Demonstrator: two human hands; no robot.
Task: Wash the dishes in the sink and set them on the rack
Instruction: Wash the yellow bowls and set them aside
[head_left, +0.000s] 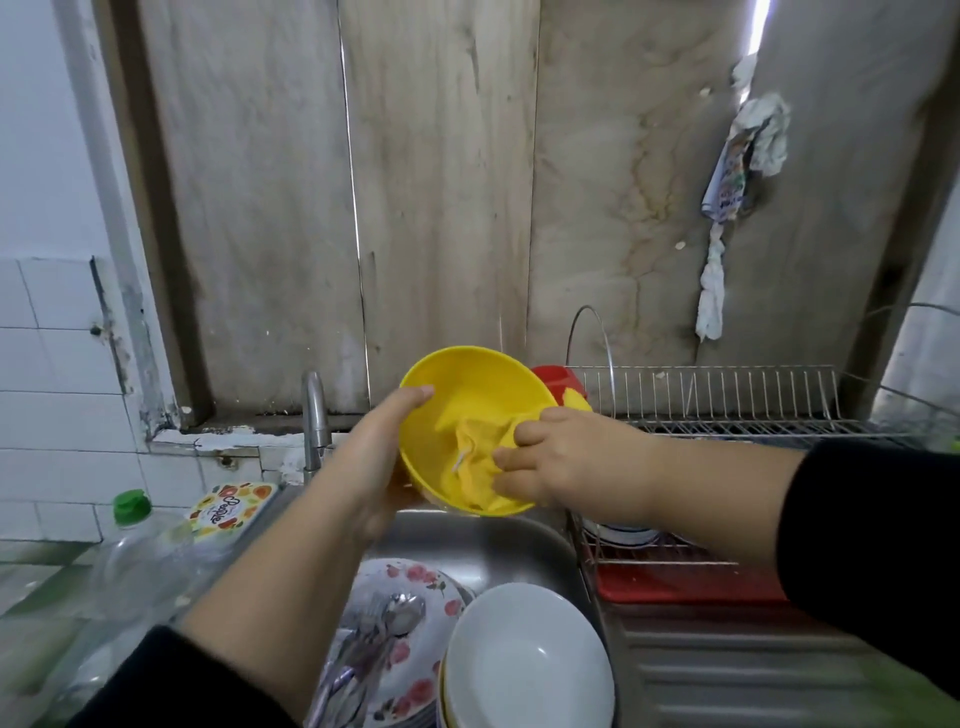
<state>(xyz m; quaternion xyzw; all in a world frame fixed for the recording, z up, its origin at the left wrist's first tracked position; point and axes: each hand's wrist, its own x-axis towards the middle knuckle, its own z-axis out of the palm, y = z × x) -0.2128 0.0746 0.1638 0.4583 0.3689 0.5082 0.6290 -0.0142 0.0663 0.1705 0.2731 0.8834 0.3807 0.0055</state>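
My left hand (382, 457) grips a yellow bowl (457, 382) by its left rim and holds it tilted above the steel sink (483, 545). My right hand (561, 460) pinches a yellow cloth (480, 457) and presses it against the inside of the bowl. In the sink below lie a flowered plate (415, 654) with spoons (384, 629) on it and a stack of white bowls (524, 660). The wire dish rack (727, 410) stands to the right, beyond my right forearm.
A steel tap (316, 415) rises behind the sink on the left. A clear bottle with a green cap (132, 551) and a printed box (228, 512) stand at the left. A red tray (685, 582) lies under the rack. Rags (737, 187) hang on the wooden wall.
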